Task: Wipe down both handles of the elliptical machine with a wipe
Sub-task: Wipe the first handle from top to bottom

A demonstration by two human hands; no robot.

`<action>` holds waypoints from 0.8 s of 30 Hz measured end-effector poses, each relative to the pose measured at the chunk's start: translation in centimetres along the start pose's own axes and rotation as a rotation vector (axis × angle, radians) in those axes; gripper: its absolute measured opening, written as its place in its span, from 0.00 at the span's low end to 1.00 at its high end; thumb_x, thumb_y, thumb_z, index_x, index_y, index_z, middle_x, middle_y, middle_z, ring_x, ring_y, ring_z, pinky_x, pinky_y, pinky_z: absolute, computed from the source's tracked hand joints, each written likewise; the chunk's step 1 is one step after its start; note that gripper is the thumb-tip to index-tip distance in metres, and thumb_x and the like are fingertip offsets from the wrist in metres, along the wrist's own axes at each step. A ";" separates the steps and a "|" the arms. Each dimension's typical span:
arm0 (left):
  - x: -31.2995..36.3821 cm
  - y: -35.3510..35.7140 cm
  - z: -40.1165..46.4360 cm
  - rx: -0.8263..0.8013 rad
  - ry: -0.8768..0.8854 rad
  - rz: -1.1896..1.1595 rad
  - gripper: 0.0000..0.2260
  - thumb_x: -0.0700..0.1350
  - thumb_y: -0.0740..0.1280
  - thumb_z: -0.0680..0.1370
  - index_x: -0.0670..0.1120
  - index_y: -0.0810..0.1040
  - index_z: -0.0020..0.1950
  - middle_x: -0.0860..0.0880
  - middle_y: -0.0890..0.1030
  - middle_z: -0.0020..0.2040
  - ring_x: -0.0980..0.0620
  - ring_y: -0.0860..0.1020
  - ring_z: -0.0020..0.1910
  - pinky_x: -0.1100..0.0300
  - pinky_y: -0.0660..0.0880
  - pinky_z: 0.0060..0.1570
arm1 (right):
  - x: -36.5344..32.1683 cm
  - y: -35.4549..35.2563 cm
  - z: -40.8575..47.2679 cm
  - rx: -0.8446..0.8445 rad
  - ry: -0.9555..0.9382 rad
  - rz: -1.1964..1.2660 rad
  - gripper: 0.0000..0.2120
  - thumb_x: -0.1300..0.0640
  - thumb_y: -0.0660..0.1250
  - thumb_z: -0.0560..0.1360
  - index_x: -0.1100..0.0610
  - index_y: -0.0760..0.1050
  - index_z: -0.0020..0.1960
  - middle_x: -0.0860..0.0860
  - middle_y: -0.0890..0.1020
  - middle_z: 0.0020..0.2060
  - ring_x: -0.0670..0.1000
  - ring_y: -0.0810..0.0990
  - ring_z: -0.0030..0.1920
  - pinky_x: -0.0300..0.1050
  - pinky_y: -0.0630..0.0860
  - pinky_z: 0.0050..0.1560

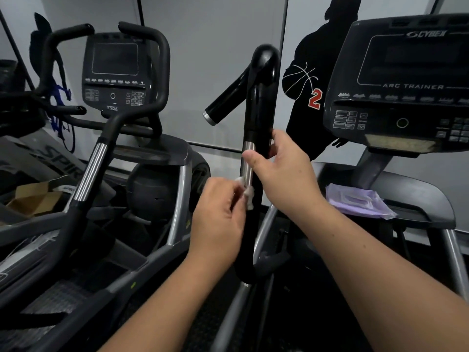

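Note:
A tall black handle with a silver sensor strip rises in the middle of the view. My right hand grips it around the strip, thumb on the left side, fingers wrapped behind. Just below, my left hand pinches a small crumpled white wipe against the handle's left side. A short side grip branches off the handle toward the upper left. The machine's other handle is out of view.
The Cybex Arc Trainer console stands at the right, with a purple wipe packet on its shelf. A second machine with its own console and handle stands at the left. Cardboard boxes lie far left.

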State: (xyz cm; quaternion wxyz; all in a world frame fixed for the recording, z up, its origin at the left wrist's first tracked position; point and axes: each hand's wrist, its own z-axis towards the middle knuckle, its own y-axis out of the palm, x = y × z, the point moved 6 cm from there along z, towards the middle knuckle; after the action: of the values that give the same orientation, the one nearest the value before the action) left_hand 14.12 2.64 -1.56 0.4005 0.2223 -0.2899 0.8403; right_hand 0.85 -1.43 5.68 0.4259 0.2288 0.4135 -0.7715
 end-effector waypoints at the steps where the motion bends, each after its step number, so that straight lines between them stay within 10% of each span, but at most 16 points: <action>1: -1.0 0.3 -1.1 -0.008 -0.037 -0.018 0.07 0.37 0.68 0.79 0.48 0.76 0.44 0.53 0.74 0.43 0.59 0.75 0.43 0.72 0.68 0.44 | 0.0 0.1 -0.1 -0.006 -0.006 0.002 0.11 0.46 0.68 0.78 0.48 0.74 0.57 0.45 0.80 0.46 0.48 0.79 0.47 0.54 0.79 0.51; 15: -1.6 0.9 -4.4 0.065 -0.150 -0.063 0.06 0.39 0.69 0.80 0.47 0.75 0.44 0.54 0.73 0.44 0.60 0.76 0.44 0.70 0.69 0.43 | 1.0 0.2 -0.3 -0.039 -0.007 0.060 0.12 0.44 0.67 0.78 0.43 0.71 0.59 0.44 0.75 0.30 0.45 0.73 0.31 0.44 0.72 0.36; 20: 1.4 1.8 -0.8 0.039 0.091 0.065 0.03 0.36 0.68 0.78 0.43 0.77 0.48 0.54 0.69 0.47 0.52 0.74 0.43 0.61 0.73 0.43 | 0.8 0.3 -0.2 -0.043 -0.014 0.061 0.11 0.45 0.67 0.78 0.44 0.71 0.58 0.45 0.75 0.30 0.47 0.74 0.32 0.49 0.75 0.36; 24: -1.4 1.7 -3.7 0.088 -0.166 -0.120 0.06 0.39 0.67 0.77 0.50 0.75 0.45 0.52 0.73 0.46 0.56 0.76 0.44 0.62 0.72 0.45 | 1.2 0.4 -0.2 -0.071 -0.013 0.097 0.09 0.45 0.67 0.78 0.41 0.70 0.57 0.39 0.75 0.27 0.42 0.72 0.27 0.42 0.70 0.33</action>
State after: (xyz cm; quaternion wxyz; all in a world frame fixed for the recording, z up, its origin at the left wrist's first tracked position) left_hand 13.11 3.48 -5.65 0.4144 0.3254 -0.2713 0.8055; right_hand 0.55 -1.97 4.50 0.4735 0.2281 0.4262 -0.7363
